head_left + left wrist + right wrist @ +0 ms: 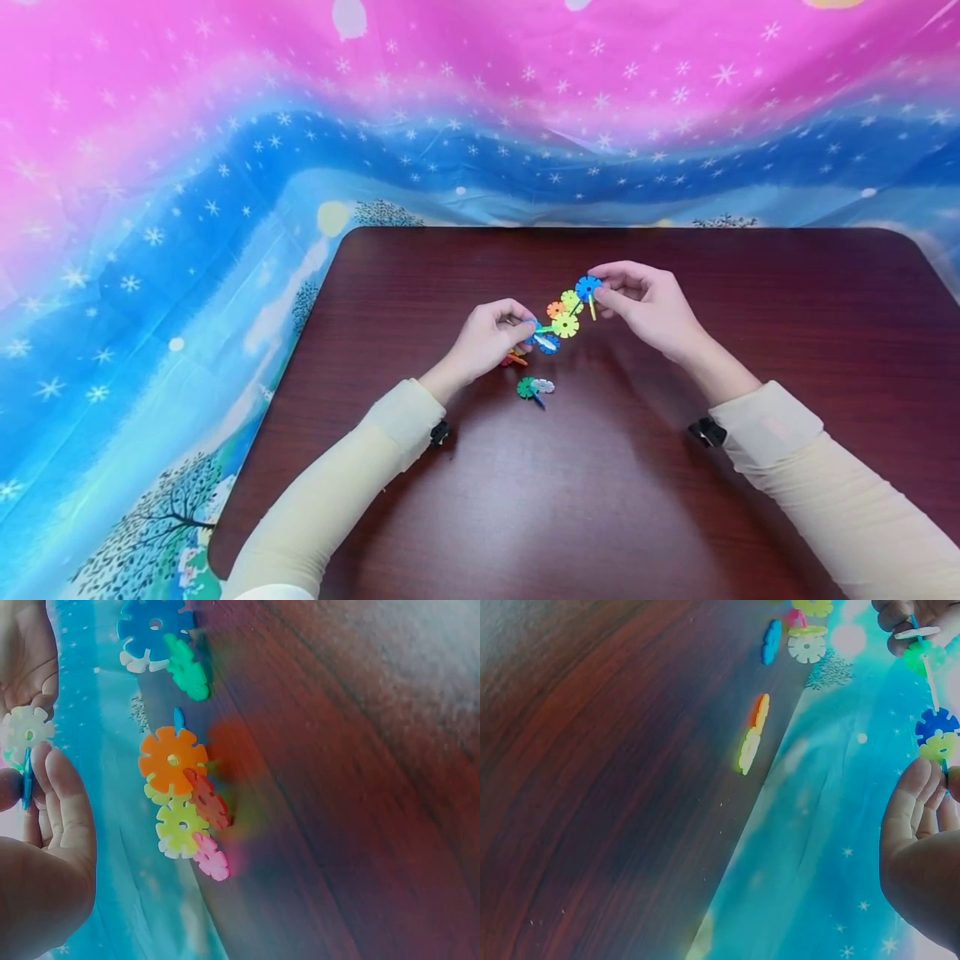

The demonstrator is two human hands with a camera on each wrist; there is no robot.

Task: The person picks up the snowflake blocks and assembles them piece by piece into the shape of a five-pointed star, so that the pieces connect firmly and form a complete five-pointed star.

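My left hand (486, 340) pinches the near end of a linked chain of notched plastic discs, above the table. At the far end, my right hand (654, 310) holds a blue notched disc (588, 288) between fingers and thumb. Yellow discs (566, 325) and an orange disc (554, 310) show between the hands. In the left wrist view the left fingers grip a blue disc (28, 780) seen edge-on, joined to a pale disc (28, 729). The right wrist view shows a dark blue disc (936, 726) and a yellow disc (937, 747) at the right fingertips.
On the dark wooden table (510, 508) lies a joined group with a green disc (527, 388), a white one and a blue one. Red and orange pieces (514, 359) lie partly behind the left hand. A pink and blue patterned cloth (480, 158) hangs behind the table.
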